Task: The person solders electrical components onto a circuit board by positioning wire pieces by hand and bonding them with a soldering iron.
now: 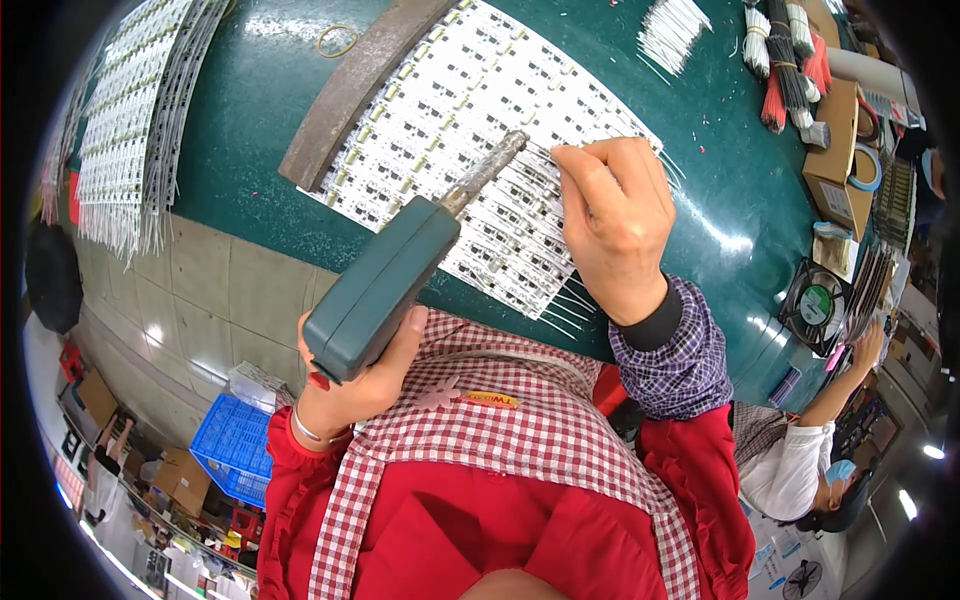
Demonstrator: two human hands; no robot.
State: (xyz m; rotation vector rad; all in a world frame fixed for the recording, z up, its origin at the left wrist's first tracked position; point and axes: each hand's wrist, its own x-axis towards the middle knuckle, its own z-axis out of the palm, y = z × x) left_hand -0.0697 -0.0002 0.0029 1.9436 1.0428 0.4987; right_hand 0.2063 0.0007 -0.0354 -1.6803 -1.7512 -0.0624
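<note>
My left hand [368,388] is wrapped round the grip of a dark green soldering gun [383,285]. Its long, scorched metal barrel points up and right, the tip over a panel of white circuit boards [430,120] with small black and yellowish parts. Just right of the tip, my right hand [622,220] is closed in a pinch low over the panel; what its fingertips hold is too small to make out. Thin white wires [560,310] stick out past the panel's near right edge. A brown bar [345,105] lies along the panel's left side.
Wired board panels [130,120] hang over the green table's left edge. A pile of white wires [673,35] lies at the back, near bundled wires [780,60]. Rightward are a cardboard box [838,165], a fan [815,305] and a co-worker's arm [835,395]. A blue crate [232,447] stands lower left.
</note>
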